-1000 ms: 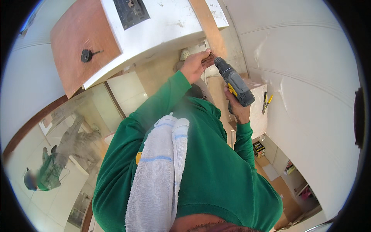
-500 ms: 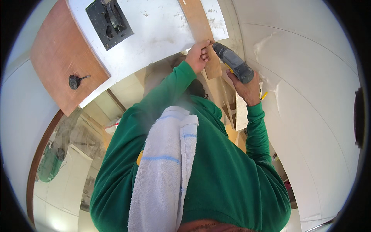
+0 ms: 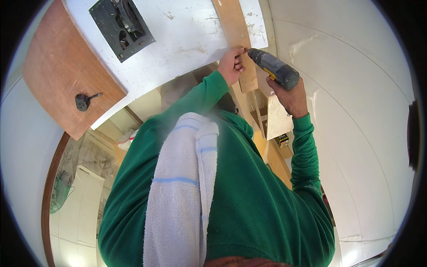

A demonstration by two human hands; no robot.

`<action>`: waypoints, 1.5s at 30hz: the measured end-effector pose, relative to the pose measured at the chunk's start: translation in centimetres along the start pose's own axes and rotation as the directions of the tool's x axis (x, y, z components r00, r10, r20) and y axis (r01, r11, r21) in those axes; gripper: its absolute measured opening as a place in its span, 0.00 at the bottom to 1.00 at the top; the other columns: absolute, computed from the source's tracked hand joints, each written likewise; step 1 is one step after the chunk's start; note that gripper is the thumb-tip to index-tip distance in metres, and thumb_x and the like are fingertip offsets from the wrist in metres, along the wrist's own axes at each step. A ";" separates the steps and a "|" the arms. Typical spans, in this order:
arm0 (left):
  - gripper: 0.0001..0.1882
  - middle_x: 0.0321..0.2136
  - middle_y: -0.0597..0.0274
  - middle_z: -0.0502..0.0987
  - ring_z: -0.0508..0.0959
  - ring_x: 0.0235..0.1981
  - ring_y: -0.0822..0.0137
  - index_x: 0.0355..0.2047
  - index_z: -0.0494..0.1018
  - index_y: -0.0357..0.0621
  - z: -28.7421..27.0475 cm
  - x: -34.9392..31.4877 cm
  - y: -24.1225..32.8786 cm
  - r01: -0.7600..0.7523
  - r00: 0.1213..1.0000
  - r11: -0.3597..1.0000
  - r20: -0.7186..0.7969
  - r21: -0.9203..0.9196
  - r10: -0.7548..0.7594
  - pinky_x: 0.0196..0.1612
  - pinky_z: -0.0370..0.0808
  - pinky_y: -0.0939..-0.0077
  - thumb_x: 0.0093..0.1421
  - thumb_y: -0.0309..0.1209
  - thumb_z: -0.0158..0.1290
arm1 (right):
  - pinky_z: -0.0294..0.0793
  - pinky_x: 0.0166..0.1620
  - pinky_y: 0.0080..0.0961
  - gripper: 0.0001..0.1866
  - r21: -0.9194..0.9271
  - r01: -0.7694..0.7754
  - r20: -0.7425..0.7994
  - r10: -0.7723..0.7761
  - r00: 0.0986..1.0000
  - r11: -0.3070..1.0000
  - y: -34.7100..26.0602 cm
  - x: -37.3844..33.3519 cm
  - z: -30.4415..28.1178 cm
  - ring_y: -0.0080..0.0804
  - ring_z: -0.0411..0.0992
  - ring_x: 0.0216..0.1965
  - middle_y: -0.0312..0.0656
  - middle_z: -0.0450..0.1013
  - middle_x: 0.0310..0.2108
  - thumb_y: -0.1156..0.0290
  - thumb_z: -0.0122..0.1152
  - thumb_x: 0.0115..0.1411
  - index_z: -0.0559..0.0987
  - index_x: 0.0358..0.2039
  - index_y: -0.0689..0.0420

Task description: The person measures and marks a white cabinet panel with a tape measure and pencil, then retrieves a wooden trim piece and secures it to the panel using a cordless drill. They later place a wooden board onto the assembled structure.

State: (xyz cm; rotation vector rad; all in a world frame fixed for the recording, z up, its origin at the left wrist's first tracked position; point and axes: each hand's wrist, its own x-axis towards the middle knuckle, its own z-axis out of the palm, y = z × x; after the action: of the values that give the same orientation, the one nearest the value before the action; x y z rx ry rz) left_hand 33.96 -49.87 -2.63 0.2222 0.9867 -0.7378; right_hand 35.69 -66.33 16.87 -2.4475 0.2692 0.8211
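1. Held the cordless drill [image 3: 275, 69], dark grey with a yellow patch, in the right hand [image 3: 291, 95], wrapped round the handle; couldn't see the trigger finger clearly.
2. Had the left hand [image 3: 230, 66] curled over the plywood strip [image 3: 233, 26], thumb and forefinger close together; couldn't tell pinching a small piece from just touching wood.
3. Had the chuck aimed up-left at the strip's right edge, just beside the left fingertips.
4. Found the strip flat on the white worktop [image 3: 187, 26], near end jutting past the front edge.
5. Judged the drill rigid, fairly heavy; best gripped high on the handle, clear of the chuck.
6. Judged the strip light, stiff, dry, not slippery, maybe splintery; best pressed down over the worktop, not on the overhang.
7. Noted a black plate [image 3: 106, 33] set in the worktop and, further left, a reddish-brown board [image 3: 66, 66] carrying a small black object [image 3: 82, 102].
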 end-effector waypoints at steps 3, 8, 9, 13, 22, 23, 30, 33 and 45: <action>0.06 0.18 0.77 0.57 0.56 0.19 0.75 0.38 0.76 0.51 0.0 0.3 -0.3 0.000 1.000 1.000 -0.009 -0.027 0.000 0.27 0.60 0.72 0.75 0.35 0.57 | 0.83 0.44 0.42 0.17 -0.023 -0.022 0.018 0.023 1.000 0.999 -0.1 0.6 -0.2 0.49 0.86 0.38 0.52 0.86 0.36 0.62 0.77 0.60 0.88 0.44 0.60; 0.08 0.17 0.79 0.56 0.56 0.18 0.77 0.44 0.79 0.48 0.1 0.8 -0.8 -0.004 1.000 1.000 -0.012 -0.017 0.004 0.27 0.60 0.74 0.77 0.38 0.56 | 0.83 0.42 0.42 0.17 -0.053 -0.056 0.040 0.058 0.997 0.997 0.1 0.6 0.0 0.50 0.86 0.35 0.52 0.86 0.34 0.62 0.78 0.59 0.87 0.43 0.61; 0.08 0.17 0.79 0.56 0.56 0.18 0.77 0.45 0.80 0.48 0.1 0.9 -0.8 -0.002 1.000 1.000 0.003 -0.031 0.002 0.27 0.59 0.74 0.78 0.37 0.56 | 0.83 0.42 0.42 0.17 -0.042 -0.030 0.031 0.032 0.999 0.999 0.1 0.5 0.0 0.50 0.86 0.35 0.52 0.86 0.34 0.63 0.78 0.59 0.88 0.43 0.61; 0.09 0.17 0.80 0.56 0.55 0.18 0.78 0.48 0.81 0.46 0.1 1.2 -0.9 0.005 1.000 0.999 -0.024 -0.052 -0.006 0.27 0.59 0.75 0.78 0.37 0.56 | 0.83 0.41 0.43 0.16 -0.005 0.006 0.004 -0.006 1.000 1.000 0.2 0.2 0.4 0.51 0.85 0.34 0.52 0.86 0.32 0.63 0.78 0.58 0.87 0.41 0.61; 0.10 0.17 0.80 0.55 0.55 0.17 0.78 0.44 0.80 0.45 0.3 1.3 -1.0 -0.002 0.999 0.999 -0.047 -0.052 -0.001 0.25 0.59 0.75 0.77 0.37 0.56 | 0.84 0.42 0.43 0.16 -0.083 0.029 0.026 -0.027 0.999 0.996 0.6 0.3 0.2 0.52 0.85 0.35 0.51 0.86 0.34 0.65 0.79 0.57 0.87 0.42 0.60; 0.10 0.17 0.80 0.55 0.56 0.17 0.78 0.44 0.80 0.44 0.3 1.4 -1.0 -0.004 0.998 0.999 -0.063 -0.044 0.002 0.25 0.60 0.75 0.77 0.37 0.57 | 0.84 0.42 0.43 0.16 -0.090 0.018 0.023 -0.016 1.000 0.996 0.5 0.3 0.2 0.52 0.85 0.35 0.51 0.86 0.34 0.65 0.79 0.57 0.87 0.43 0.59; 0.11 0.16 0.80 0.55 0.56 0.17 0.78 0.43 0.81 0.42 0.1 1.6 -0.8 0.000 1.000 0.997 -0.017 -0.073 -0.001 0.26 0.59 0.75 0.77 0.37 0.57 | 0.85 0.44 0.40 0.20 -0.076 -0.004 0.033 0.007 0.999 0.997 -0.3 0.1 0.3 0.49 0.86 0.38 0.48 0.87 0.38 0.66 0.79 0.58 0.87 0.50 0.57; 0.12 0.16 0.80 0.55 0.56 0.17 0.78 0.43 0.80 0.42 0.1 1.8 -0.8 0.011 1.000 0.997 -0.024 -0.072 -0.012 0.26 0.59 0.75 0.77 0.38 0.57 | 0.84 0.44 0.41 0.19 -0.075 -0.001 0.033 0.004 0.999 0.997 -0.6 0.2 0.3 0.50 0.85 0.38 0.48 0.87 0.38 0.66 0.79 0.58 0.87 0.49 0.56; 0.13 0.17 0.78 0.65 0.62 0.18 0.75 0.44 0.84 0.45 0.7 0.0 0.4 0.007 0.998 0.995 -0.063 0.098 -0.001 0.29 0.62 0.74 0.77 0.41 0.58 | 0.83 0.44 0.48 0.20 -0.185 0.109 0.037 -0.104 0.994 0.977 -0.8 0.7 0.0 0.58 0.83 0.40 0.50 0.86 0.38 0.64 0.78 0.57 0.87 0.50 0.53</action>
State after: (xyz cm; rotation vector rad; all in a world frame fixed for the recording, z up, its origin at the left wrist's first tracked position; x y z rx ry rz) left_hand 34.72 -49.90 -2.32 0.3309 1.0114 -0.7880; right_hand 36.49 -65.68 16.79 -2.5965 0.0518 0.8660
